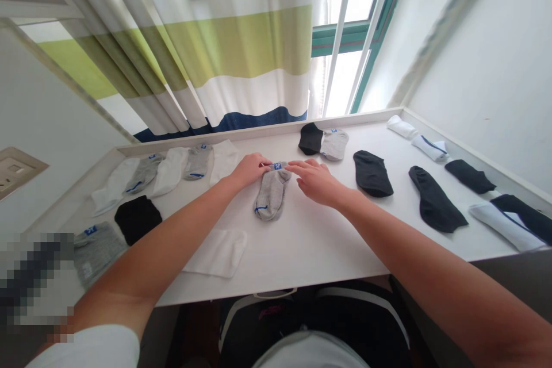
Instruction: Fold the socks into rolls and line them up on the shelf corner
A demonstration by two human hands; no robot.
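Midway along the white desk [328,250], a gray sock [271,195] lies lengthwise toward the desk's near edge, its cuff at the fingertips of the equally near left hand [247,169] and right hand [318,180], any pinch impossible to tell.

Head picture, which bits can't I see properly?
In the head view:
Middle gray sock: its blue label is too small to read.
Front white sock: left end hidden by the left forearm.
Far-right black sock: cut off by the right edge.
Lower-left corner: covered by pixel blocks.
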